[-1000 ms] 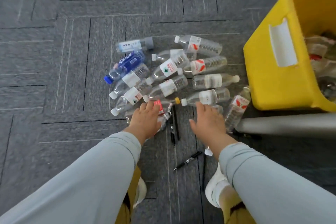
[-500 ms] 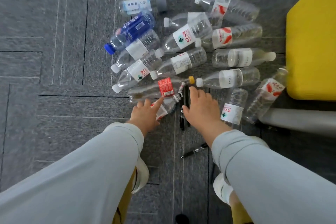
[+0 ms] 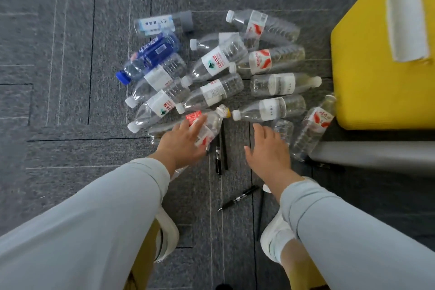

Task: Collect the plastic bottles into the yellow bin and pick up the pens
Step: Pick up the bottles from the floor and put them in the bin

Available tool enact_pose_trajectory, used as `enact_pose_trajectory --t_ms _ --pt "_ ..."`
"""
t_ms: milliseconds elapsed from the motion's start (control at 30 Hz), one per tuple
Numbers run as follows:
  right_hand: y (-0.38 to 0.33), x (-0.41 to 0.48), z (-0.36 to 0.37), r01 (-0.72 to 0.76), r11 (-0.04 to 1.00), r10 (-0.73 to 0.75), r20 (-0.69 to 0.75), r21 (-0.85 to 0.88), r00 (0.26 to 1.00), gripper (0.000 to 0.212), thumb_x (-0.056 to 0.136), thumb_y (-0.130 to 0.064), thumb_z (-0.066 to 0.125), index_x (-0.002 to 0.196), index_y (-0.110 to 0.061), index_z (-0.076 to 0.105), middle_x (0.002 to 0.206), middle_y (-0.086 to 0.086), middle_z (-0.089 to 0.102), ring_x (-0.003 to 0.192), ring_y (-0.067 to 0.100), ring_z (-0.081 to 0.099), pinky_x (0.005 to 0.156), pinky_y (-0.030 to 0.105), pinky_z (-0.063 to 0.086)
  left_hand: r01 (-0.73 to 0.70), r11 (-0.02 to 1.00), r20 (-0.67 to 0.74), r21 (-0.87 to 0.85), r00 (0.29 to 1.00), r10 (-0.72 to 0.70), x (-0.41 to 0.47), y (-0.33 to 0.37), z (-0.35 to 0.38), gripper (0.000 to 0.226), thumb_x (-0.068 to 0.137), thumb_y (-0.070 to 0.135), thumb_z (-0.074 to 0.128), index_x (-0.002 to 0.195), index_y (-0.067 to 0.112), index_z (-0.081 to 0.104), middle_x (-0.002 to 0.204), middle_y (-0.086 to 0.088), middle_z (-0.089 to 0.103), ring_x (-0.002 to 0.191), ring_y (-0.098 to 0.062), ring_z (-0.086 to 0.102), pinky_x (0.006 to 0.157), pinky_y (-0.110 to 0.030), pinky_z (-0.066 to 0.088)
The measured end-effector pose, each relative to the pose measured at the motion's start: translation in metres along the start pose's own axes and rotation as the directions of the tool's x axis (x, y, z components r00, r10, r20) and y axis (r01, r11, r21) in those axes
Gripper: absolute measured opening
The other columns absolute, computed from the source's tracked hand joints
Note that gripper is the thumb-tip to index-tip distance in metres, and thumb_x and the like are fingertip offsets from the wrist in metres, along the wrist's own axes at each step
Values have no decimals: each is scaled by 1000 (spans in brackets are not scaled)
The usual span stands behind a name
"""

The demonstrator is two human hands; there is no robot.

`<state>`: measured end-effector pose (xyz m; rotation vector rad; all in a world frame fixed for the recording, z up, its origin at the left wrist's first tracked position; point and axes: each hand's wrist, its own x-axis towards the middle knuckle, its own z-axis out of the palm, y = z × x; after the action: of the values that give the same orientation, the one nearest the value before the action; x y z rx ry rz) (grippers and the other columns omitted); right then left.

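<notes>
Now left hand [image 3: 182,140] fingers spread on red-label bottle [image 3: 200,125]; right hand [image 3: 267,148] open.

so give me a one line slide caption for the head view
Both hands, left and right, reach into plastic bottles on carpet beside a yellow bin.

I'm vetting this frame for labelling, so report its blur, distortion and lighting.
Head view: motion blur smears the carpet seams at the edges and the yellow bin; the central bottle labels stay partly legible, as on the blue bottle; wide-angle stretch enlarges both sleeves; lighting is soft and even, with faint shadows under the left hand and right hand.
</notes>
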<state>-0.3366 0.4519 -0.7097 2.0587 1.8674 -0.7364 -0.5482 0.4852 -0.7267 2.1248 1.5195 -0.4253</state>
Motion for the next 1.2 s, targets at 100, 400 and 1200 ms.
enact_pose_trajectory --t_ms 100,400,1200 --pt "26 -4 7 -133 991 132 21 13 991 66 93 -40 49 146 -17 18 149 9 29 130 32 34 103 44 37 -10 999 -88 -37 996 7 11 10 -15 74 93 52 37 150 30 -5 139 -13 34 122 -28 44 90 -38 51" --pt "59 5 35 -392 910 373 150 133 916 87 88 -46 57 149 -18 0 143 18 27 126 37 36 96 46 42 -103 993 -223 -58 971 87 51 57 -9 72 93 49 42 150 31 2 133 -15 38 117 -31 44 89 -43 51" --pt "61 -24 -66 -361 868 339 123 340 932 92 80 -46 55 149 -26 -3 143 15 31 126 38 38 100 44 39 -55 985 -280 -163 960 7 34 92 -104 66 93 48 47 146 29 13 138 -11 35 87 -25 60 53 -30 54"
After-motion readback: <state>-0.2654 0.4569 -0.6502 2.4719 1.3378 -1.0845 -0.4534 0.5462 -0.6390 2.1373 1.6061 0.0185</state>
